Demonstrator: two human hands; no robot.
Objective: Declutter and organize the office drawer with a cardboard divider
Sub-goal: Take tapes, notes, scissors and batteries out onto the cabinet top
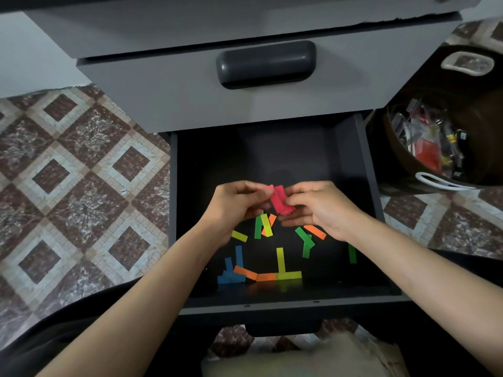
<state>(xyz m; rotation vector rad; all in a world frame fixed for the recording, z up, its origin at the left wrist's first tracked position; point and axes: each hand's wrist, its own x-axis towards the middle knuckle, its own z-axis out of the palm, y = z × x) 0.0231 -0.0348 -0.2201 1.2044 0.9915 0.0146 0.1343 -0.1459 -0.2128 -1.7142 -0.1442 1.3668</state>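
Pinching red strips [280, 200] between both grips — left hand [233, 204], right hand [319, 206], forearms converging over drawer [272, 153]

We are looking down into the open drawer [351, 159], whose dark bottom is carrying loose paper strips across its front half. Blue strips [231, 272] are lying heaped at the front left, touching an orange strip [245, 272] that is running on toward a yellow strip [290, 275]. Green strips [304, 238] are lying right of middle, and a lone green strip [352, 253] is lying beside the right wall. On the tiled floor [81, 186], a dark basket [487, 110] is standing right of the drawer.
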